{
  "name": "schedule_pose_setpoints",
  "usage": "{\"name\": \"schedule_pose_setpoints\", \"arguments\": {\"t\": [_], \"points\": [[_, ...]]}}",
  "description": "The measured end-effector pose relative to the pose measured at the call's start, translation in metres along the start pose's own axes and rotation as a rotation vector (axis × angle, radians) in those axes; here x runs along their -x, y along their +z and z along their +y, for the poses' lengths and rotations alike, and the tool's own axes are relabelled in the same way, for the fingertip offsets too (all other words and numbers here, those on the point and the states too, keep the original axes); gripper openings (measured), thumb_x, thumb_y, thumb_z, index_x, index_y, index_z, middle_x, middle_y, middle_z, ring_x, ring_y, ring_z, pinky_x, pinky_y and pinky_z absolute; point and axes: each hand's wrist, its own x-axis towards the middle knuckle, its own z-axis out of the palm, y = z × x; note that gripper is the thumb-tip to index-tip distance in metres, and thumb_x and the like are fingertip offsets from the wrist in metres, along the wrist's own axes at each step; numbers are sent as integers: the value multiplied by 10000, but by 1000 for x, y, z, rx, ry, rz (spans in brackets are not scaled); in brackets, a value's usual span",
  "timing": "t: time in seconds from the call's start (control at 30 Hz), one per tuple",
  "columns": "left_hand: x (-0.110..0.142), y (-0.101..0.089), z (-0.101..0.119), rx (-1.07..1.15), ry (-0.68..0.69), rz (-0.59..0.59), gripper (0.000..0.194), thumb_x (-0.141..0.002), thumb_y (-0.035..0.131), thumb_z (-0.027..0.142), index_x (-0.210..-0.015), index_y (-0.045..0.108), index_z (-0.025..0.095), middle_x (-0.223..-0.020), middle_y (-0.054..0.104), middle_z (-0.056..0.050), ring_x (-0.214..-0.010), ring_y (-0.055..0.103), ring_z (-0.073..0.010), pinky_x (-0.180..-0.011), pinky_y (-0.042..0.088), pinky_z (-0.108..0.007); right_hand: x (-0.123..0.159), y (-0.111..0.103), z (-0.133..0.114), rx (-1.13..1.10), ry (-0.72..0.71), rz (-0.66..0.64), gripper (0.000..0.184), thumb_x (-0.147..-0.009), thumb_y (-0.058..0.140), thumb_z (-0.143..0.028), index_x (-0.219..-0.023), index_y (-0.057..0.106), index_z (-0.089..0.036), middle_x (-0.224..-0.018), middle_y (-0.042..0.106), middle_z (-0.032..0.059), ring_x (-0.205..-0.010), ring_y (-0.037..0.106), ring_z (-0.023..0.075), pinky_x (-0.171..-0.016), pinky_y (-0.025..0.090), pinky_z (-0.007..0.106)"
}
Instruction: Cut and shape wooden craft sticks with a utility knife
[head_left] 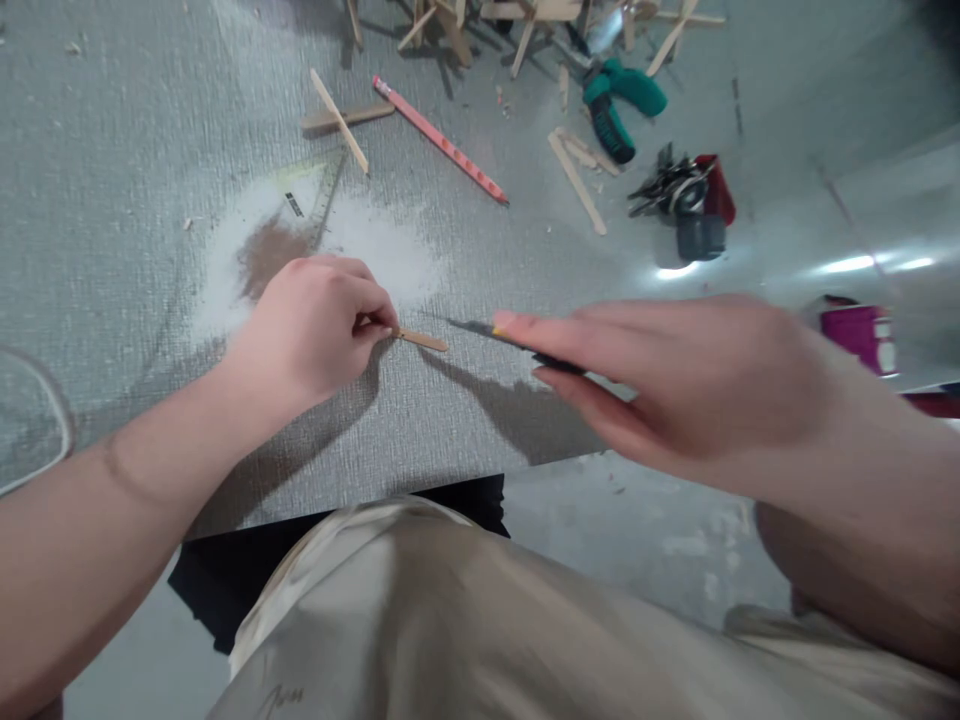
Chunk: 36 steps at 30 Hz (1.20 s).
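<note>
The left forearm slants up from the lower left, crossing the near edge of the tabletop [420,430], and the left hand [319,320] hangs low above the surface, back upward, fingers curled under. Its grip is closed in a pinch, thumb against forefinger, on one end of a wooden stick [424,340], which lies out to the right, not far from that near edge. Beyond this hand, toward the far edge, are a clear ruler [326,200] and a pink pencil [442,140]. Next comes a knife [480,328], its blade aimed left and showing just apart from the stick's free end. The right hand [675,370] has its grip closed around the knife, forefinger stretched along the top, thumb below, the forearm coming in from the right over the near edge. Farther back lie green-handled pliers [611,110], then keys [675,185].
</note>
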Motion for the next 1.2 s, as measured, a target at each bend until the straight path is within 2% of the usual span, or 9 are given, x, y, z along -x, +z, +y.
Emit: {"name": "schedule_pose_setpoints", "arguments": {"t": [0.1,0.23,0.37,0.47,0.63,0.73,0.9,1.07,1.2], "points": [[2,3,0,-27,1,4,210,-910,597,174,-839,783,238,-945,774,-31,-894,680,-227,-771,501,-370,2,1,2,-21,-8,84,474,-998,558,-179,-1453,616,-299,-1097,817,67,-808,767,234,-630,530,325],[5,3,1,-78,24,-37,204,-924,552,165,-878,741,223,-963,761,-58,-916,666,-243,-808,498,-368,-5,27,11,-132,151,148,491,-998,593,-283,-1487,568,-319,-1143,804,73,-869,783,282,-718,603,387],[7,-1,6,-61,63,-68,254,-957,479,148,-964,729,197,-976,742,-79,-914,663,-242,-813,501,-366,-23,55,17,-348,254,261,475,-974,622,-305,-1445,569,-269,-1060,792,89,-855,760,274,-741,597,402],[9,-6,13,60,14,-78,291,-986,446,165,-1035,731,193,-1048,730,-80,-871,681,-201,-752,509,-322,-40,67,15,-561,265,313,500,-916,690,-326,-1389,561,-226,-963,762,54,-794,722,227,-764,582,386],[11,-13,21,269,-99,-59,174,-941,544,202,-959,717,206,-919,744,-21,-765,677,-152,-641,489,-263,-64,82,7,-1026,261,268,485,-898,688,-380,-1327,501,-250,-937,721,16,-817,718,194,-723,583,342],[12,-14,22,306,-139,-66,146,-907,579,179,-935,717,217,-837,758,11,-699,663,-134,-594,469,-249,-69,89,3,-1198,293,266,511,-886,704,-426,-1317,478,-270,-931,720,8,-805,719,192,-690,592,344],[17,-10,25,312,-136,-61,167,-890,594,148,-935,734,228,-788,767,28,-586,610,-104,-554,442,-240,-70,97,-1,-1334,356,282,544,-836,780,-449,-1263,496,-271,-892,728,-6,-742,712,175,-680,608,347],[19,0,22,355,-122,-40,166,-901,604,167,-944,763,187,-767,763,12,-574,592,-90,-573,421,-225,-70,111,-2,-1395,292,391,519,-833,825,-421,-1245,535,-293,-885,745,-17,-819,738,169,-773,632,337],[13,7,20,332,-120,-48,178,-877,613,191,-880,791,179,-645,699,26,-508,515,-73,-553,373,-215,-67,117,1,-1402,286,381,527,-843,828,-458,-1247,534,-290,-897,738,-13,-799,731,173,-728,622,332]]}}
